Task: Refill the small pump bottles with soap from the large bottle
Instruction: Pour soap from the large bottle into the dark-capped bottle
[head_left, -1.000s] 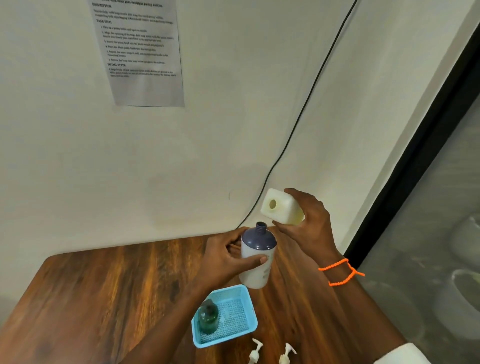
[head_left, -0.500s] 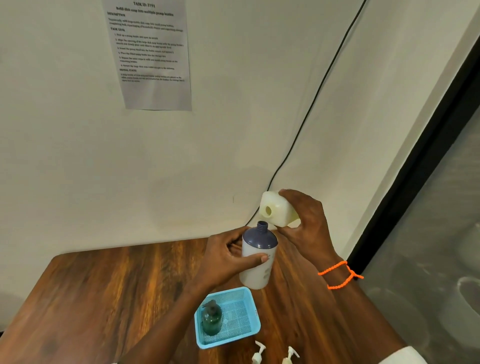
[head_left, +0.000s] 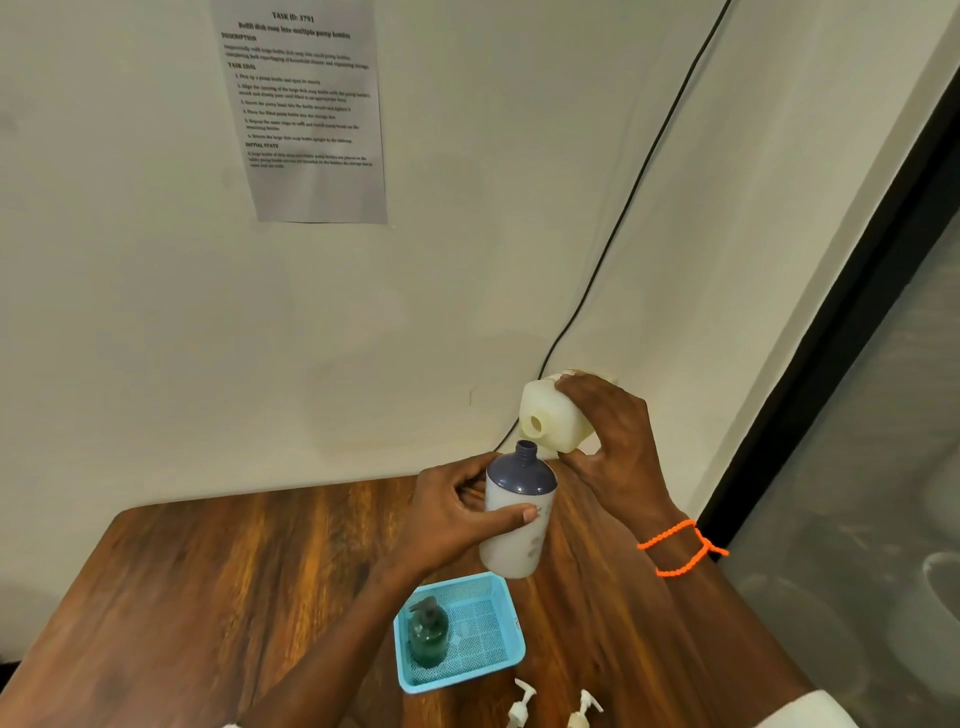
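Observation:
My left hand (head_left: 453, 512) grips a small white bottle (head_left: 514, 525) with a dark blue shoulder and an open neck, held upright above the wooden table (head_left: 218, 587). My right hand (head_left: 615, 447) holds the large cream soap bottle (head_left: 553, 421) tilted over, its open mouth just above and to the right of the small bottle's neck. No soap stream is visible. A green pump bottle (head_left: 428, 635) with its pump on stands in a light blue basket (head_left: 488, 639).
Two white pump heads (head_left: 522, 704) (head_left: 584, 709) lie on the table near its front edge. A black cable (head_left: 623, 218) runs down the wall behind the bottles. A printed sheet (head_left: 306, 109) hangs on the wall. A dark door frame (head_left: 831, 322) stands at the right.
My right hand has lowered and tipped the large bottle, bringing its mouth close over the small bottle's neck. My left hand has kept the small bottle steady.

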